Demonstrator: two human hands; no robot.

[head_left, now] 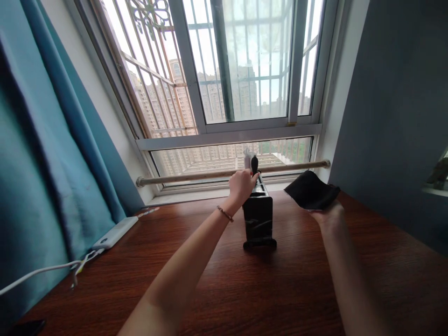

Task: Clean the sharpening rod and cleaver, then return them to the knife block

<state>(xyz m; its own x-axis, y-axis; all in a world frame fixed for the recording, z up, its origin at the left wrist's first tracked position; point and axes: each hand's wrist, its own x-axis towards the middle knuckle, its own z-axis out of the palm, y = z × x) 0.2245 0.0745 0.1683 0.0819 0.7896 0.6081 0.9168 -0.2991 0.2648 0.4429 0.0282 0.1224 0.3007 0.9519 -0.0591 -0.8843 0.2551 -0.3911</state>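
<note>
**Black holder upright on wood table, left hand at its top, right hand with black cloth**

Black holder (258, 218) stands on the table (210, 298), a bit below frame centre, toward 5 o'clock. Near end: smooth, flat black panel, pale streaks across it, rounded upper corners, wider foot with rounded ends. Top looks like an open frame with shiny edges. Black bulb-shaped piece (255, 164) sticks up at the holder's 12 o'clock; pale, slim item (247, 161) just beside it, tufted-looking tip, too small to identify.

Left hand (241, 187) at holder's 11 o'clock, fingers curled in at the top; can't tell what exactly they pinch. Beaded-looking bracelet (225, 213) on that wrist. Right hand (329, 215), holder's 3 o'clock, is clamped on black cloth (311, 190): matte, angular, hiding most of the fingers.

Table: reddish-brown, glossy, streaky grain. White plastic power strip (117, 232) at 8 o'clock. Blue fabric curtain (45, 140), soft folds, 9 o'clock. Metal-framed window (245, 121), 12 o'clock.
</note>
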